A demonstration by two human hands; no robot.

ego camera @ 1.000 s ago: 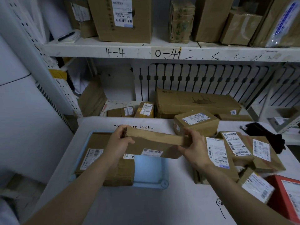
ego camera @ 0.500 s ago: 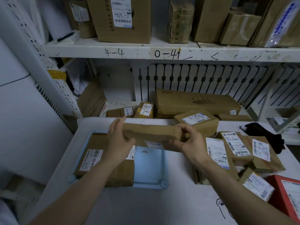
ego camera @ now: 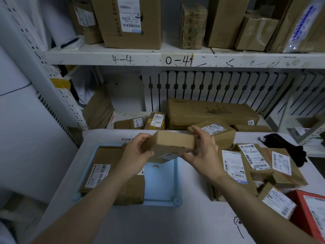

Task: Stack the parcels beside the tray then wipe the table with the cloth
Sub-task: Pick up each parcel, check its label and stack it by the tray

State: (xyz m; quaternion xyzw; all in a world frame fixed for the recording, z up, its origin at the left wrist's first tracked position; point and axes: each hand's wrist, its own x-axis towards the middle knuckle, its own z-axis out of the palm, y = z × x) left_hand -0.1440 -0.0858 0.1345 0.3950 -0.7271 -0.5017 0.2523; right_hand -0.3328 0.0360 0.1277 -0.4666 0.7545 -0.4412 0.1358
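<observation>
Head view — left hand (ego camera: 136,156) and right hand (ego camera: 204,155) fingers (ego camera: 199,133) clasp an oblong, matte cardboard parcel (ego camera: 174,143).

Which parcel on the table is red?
The red parcel at the near right edge of the view. All the others are brown cardboard.

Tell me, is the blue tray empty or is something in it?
Not empty. A brown labelled parcel lies on the left part of the tray; the right part shows bare blue.

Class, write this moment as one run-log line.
left hand, right hand: hold small parcel over tray | large parcel: in tray | black cloth: untouched
</observation>
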